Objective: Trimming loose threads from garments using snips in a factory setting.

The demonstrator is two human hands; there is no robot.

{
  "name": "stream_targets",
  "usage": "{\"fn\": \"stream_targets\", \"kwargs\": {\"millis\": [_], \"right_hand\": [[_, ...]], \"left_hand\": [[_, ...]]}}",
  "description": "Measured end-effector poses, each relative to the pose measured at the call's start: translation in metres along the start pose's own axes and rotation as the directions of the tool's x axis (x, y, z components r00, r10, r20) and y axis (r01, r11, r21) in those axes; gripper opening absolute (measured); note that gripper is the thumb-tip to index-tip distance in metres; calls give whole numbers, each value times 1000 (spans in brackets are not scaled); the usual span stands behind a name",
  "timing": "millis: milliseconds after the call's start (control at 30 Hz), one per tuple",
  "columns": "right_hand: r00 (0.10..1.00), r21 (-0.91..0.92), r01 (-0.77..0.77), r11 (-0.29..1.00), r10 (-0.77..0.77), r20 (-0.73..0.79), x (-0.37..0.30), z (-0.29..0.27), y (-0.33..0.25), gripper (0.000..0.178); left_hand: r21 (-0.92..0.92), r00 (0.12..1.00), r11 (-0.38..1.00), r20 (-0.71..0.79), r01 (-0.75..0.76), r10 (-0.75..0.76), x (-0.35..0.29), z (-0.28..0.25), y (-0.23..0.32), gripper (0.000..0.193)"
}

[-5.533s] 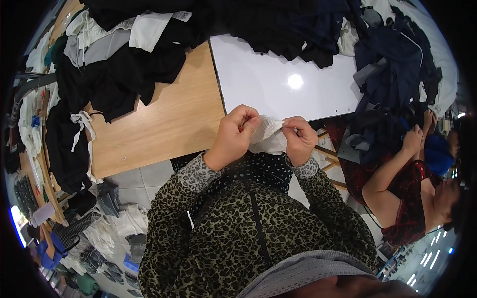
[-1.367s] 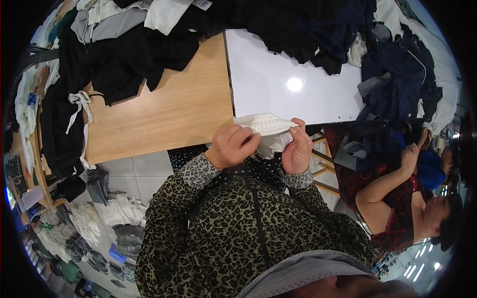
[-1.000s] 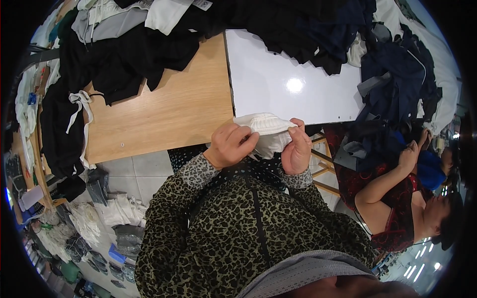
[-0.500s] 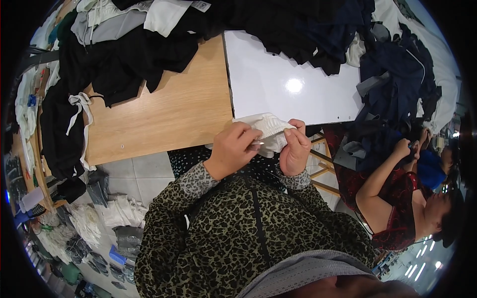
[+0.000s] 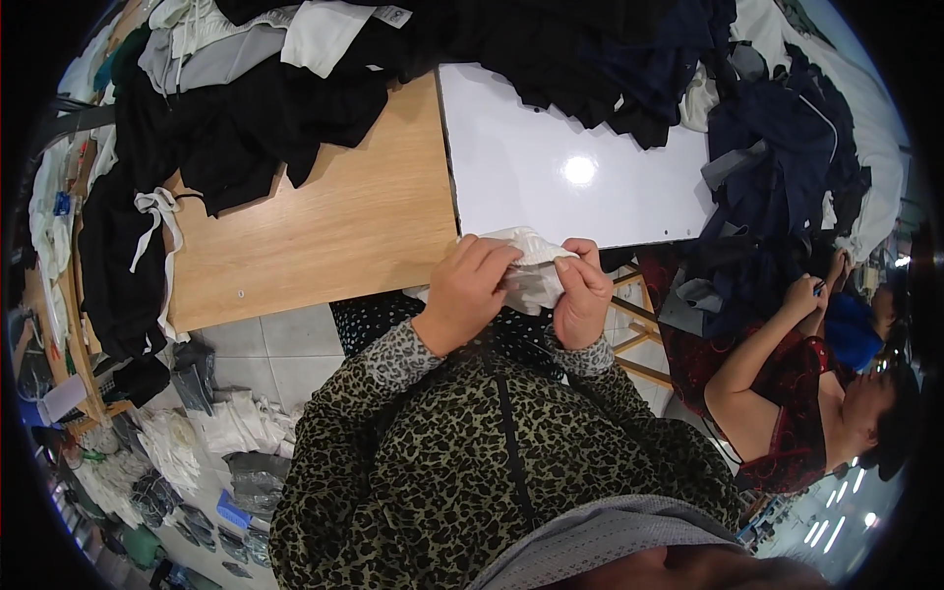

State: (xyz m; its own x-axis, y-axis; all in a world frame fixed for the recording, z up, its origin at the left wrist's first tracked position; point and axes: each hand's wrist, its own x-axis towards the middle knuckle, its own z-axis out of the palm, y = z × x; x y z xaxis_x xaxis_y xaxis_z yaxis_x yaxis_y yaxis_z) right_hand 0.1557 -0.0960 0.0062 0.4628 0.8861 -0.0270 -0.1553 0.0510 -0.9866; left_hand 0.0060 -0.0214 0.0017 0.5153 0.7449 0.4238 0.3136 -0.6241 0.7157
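In the centre of the frame are two hands and one white cloth (image 5: 536,254) with a gathered edge. The left hand (image 5: 464,295) is curled narrow, and its fingers grip the cloth's left part. The right hand (image 5: 583,295) pinches its right end between thumb and finger. Farther, two table boards: one wooden (image 5: 324,241), centre-left; one white (image 5: 610,202), upper right. Behind, black garments (image 5: 285,118) overlap; I cannot count them.

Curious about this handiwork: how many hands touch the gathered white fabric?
2: the bare left hand, on the left of the gathered white fabric; the bare right hand, pinching its right edge.
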Motion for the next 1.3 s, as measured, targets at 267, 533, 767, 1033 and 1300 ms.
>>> {"fn": "stream_targets", "kwargs": {"millis": [267, 533, 767, 1033, 1300], "right_hand": [[865, -107, -419, 902, 432, 256, 39, -29, -26, 68], [854, -160, -333, 929, 369, 366, 42, -31, -41, 63], [703, -367, -340, 866, 493, 513, 33, -21, -42, 22], [599, -155, -582, 799, 549, 582, 28, -25, -41, 27], [582, 44, -713, 700, 555, 595, 26, -36, -30, 20]], "left_hand": [[-526, 660, 401, 638, 750, -397, -6, -26, -24, 16], [-538, 731, 500, 561, 678, -388, -12, -42, -20, 16], [-571, 726, 449, 559, 687, -401, -12, -50, -10, 13], [-613, 762, 454, 509, 647, -400, -7, -47, -3, 11], [-517, 728, 516, 540, 683, -423, -8, -39, -8, 13]]}}
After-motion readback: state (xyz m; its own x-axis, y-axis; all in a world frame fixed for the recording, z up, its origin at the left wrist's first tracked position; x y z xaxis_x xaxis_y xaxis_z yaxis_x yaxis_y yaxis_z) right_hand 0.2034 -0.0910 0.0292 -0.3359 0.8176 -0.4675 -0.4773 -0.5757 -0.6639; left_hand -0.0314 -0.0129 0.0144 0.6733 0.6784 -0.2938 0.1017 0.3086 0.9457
